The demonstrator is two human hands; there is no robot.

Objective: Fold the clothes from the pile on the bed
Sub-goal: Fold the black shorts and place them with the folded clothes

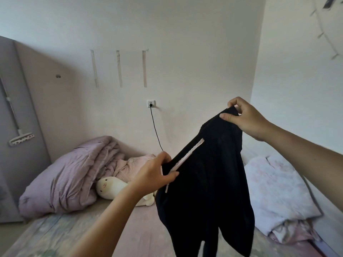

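Two hands, left low, right high, both pinching black trousers between.

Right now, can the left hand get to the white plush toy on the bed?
Probably not as is. The left hand is pinching the black trousers it holds up with the right hand. The white plush toy lies just beyond it, unobstructed, but the hand would have to let go first.

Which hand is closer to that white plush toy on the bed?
Left. The left hand grips the black trousers just above the plush toy; the right hand holds them higher, farther right.
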